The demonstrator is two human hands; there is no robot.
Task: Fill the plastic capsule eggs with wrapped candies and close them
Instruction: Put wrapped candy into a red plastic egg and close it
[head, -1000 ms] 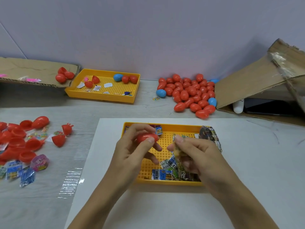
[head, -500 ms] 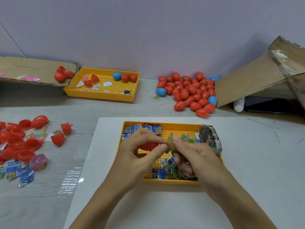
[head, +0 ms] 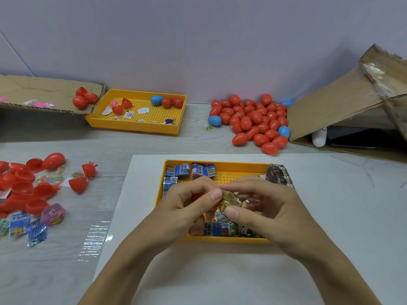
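**Ana:** What are the hands on right now?

**Me:** I have both over the near yellow tray (head: 220,238). My left hand (head: 187,208) is curled round a red egg half (head: 198,196), mostly hidden behind the fingers. My right hand (head: 264,208) pinches a gold wrapped candy (head: 229,198) between thumb and forefinger, and the left thumb tip touches that same wrapper. So both are closed on something, and the candy sits just at the mouth of the half, as far as I can tell.

**Ana:** How will it handle?

**Me:** Light, I'd judge. The wrapper looks like crinkly foil, soft and a bit slippery, so I'd hold the candy by its body, not its loose ends. The shell looks like thin, smooth, hard plastic, rounded; I'd take it round the belly and keep the rim free for closing.

**Ana:** And the rest of the stock?

**Me:** Blue printed packets (head: 178,170) lie flat in the tray's far-left corner. Open red halves (head: 22,186) are heaped at the far left of the table, and a pile of closed eggs (head: 253,122), red with a few blue, lies far right beside a cardboard box (head: 343,102). A second yellow tray (head: 136,126) stands against the far wall.
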